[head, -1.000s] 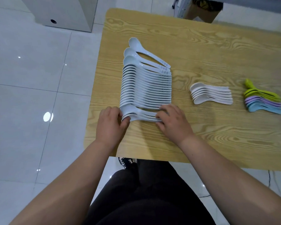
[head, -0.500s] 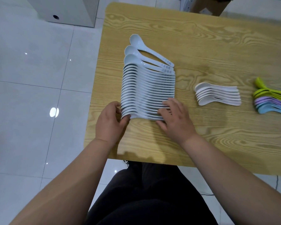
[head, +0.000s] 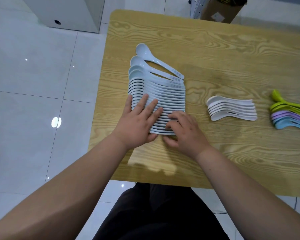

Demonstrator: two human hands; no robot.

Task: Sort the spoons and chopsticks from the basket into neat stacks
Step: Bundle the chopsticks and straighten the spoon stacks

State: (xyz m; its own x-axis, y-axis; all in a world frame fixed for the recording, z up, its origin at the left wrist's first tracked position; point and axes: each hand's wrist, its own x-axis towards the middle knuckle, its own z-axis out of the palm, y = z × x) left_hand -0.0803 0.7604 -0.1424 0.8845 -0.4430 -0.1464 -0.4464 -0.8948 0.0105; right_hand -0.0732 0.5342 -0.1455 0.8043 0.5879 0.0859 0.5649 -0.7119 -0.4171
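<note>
Left hand (head: 139, 122) moves onto the pale blue spoon row (head: 156, 90).
Earlier it cupped the row's near-left end; now its grip is open, fingers straight and spread over the bowls. The right hand (head: 185, 130) stays on the near handles, fingers bent, enclosing nothing. The row lies at the surface's (head: 232, 49) left side, white spoons (head: 232, 109) well to its right.

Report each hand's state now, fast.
Left hand: open, fingers flat on the pale blue spoon row.
Right hand: fingers bent on the same row; grip cannot be told.
</note>
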